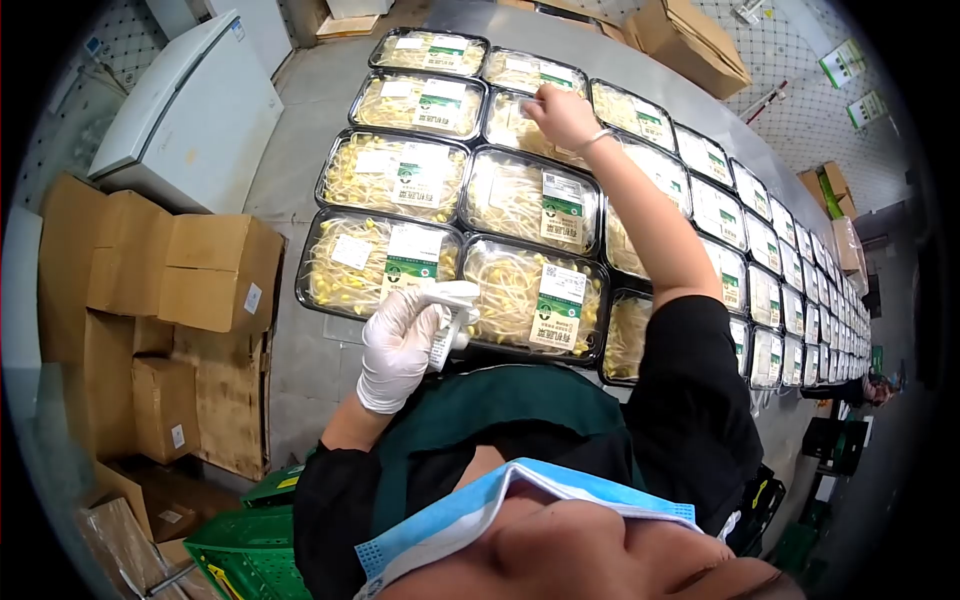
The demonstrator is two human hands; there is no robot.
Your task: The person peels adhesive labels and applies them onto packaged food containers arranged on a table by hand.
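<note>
Clear-lidded black trays of bean sprouts (395, 175) stand in rows, with green and white labels on their lids. My left hand (392, 350), in a white glove, is closed around a small white object (452, 325) beside the nearest trays. What this object is cannot be made out. Reaching forward, my right hand (562, 118) is bare, with a band at the wrist. Its fingers are pressed together at the lid of a tray (507, 122) in the second row from the far end. Anything between those fingertips is hidden.
Cardboard boxes (215, 265) and a white cabinet (195, 110) stand on the left. Green crates (245, 545) are at the lower left. More trays run off to the right along the metal table (480, 20). An open carton (690, 45) lies beyond it.
</note>
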